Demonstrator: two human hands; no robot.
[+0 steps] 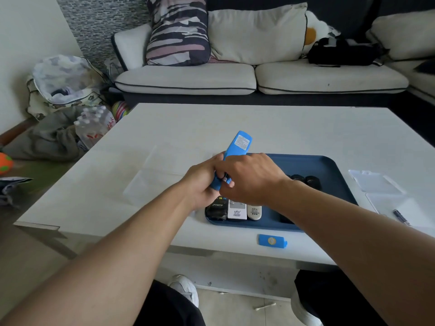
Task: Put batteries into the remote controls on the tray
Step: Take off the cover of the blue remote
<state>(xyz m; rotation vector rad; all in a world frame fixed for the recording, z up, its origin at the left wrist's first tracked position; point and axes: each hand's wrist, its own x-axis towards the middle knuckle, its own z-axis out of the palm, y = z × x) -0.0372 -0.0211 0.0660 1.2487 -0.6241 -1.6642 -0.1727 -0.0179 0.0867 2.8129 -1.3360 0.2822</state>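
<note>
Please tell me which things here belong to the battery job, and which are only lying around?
Belong to the job:
blue remote, held by left hand and right hand
blue battery cover
tray
three remotes
dark batteries

Just lying about:
pen
clear plastic boxes
sofa cushions

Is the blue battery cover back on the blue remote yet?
No, the blue battery cover lies on the table in front of the tray, apart from the blue remote.

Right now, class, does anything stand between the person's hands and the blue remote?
Nothing visible does. The left hand grips the blue remote at its lower end, and the right hand is on it there too. Its cover lies apart on the table.
</note>
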